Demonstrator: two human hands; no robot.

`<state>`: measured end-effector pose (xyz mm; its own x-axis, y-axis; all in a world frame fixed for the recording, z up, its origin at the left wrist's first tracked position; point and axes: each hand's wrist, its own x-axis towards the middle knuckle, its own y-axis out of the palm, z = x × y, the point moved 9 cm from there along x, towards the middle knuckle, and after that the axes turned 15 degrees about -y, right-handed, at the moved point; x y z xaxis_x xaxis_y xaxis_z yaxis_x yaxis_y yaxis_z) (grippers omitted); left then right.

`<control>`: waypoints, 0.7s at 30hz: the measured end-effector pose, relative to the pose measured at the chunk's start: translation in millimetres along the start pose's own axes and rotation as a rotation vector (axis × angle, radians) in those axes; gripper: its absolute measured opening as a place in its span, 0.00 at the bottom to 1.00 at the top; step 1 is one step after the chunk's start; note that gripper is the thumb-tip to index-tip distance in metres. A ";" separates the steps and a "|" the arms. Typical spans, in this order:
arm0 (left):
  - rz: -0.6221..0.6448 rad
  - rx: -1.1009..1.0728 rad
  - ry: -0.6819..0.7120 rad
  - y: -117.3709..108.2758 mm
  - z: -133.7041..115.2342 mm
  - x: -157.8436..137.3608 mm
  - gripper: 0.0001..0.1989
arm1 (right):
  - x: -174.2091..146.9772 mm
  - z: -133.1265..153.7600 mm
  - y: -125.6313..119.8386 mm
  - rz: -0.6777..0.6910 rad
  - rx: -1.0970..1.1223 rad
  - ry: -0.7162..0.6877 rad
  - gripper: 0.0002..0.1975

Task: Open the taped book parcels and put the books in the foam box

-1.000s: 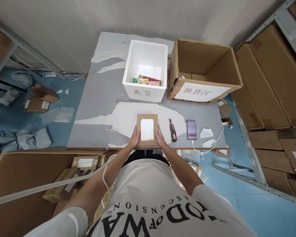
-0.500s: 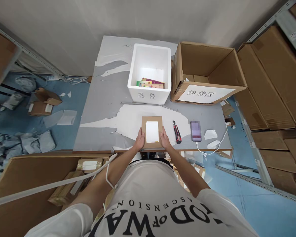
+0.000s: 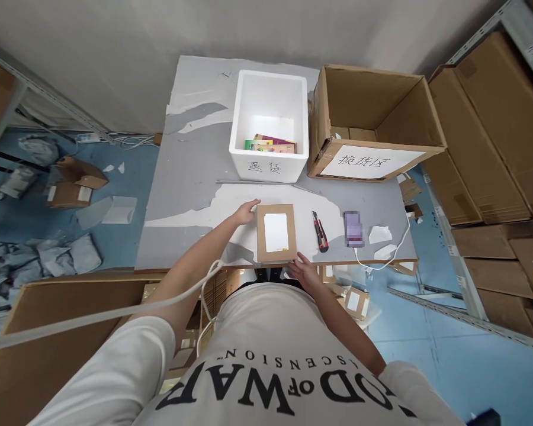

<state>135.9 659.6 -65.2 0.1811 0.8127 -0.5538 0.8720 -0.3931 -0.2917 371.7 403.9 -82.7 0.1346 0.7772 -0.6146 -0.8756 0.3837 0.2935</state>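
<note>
A flat brown cardboard box [image 3: 262,242] with a white label [image 3: 276,232] lies near the table's front edge, before my body. My left hand [image 3: 247,212] is beside its far left corner, fingers stretched out toward it and not wrapped round it. At the near right corner, my right hand [image 3: 305,273] has its fingers on the box's edge, partly below the table's front edge. A red and black utility knife [image 3: 320,232] rests just right of the box, blade side pointing away from me.
Behind the box stand a white foam bin [image 3: 269,164] holding colourful flat packs and a large open carton [image 3: 373,162] with a handwritten sign. A phone [image 3: 353,229] on a white cable and paper scraps [image 3: 379,235] lie at right. A white cord [image 3: 115,318] crosses my left arm.
My left hand has left the box's left side and moved to its far left corner. My right hand has slid down to the near right corner. The view has shifted slightly.
</note>
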 end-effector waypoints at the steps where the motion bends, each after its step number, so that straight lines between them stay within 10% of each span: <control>1: 0.030 0.009 0.012 4.4 -1.5 2.4 0.30 | 1.3 1.2 3.0 -0.003 -0.006 -0.023 0.28; 12: -0.034 -0.079 0.110 -17.9 15.6 -64.5 0.25 | 55.7 61.5 -10.7 0.107 -0.273 -0.207 0.21; 21: -0.279 -0.271 -0.067 13.6 91.3 -149.5 0.29 | 128.9 123.2 56.6 0.348 -0.523 -0.278 0.17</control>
<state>79.1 493.5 -57.6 -0.1025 0.8390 -0.5345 0.9736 -0.0256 -0.2269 396.7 587.2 -55.1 -0.1421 0.9375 -0.3177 -0.9889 -0.1482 0.0049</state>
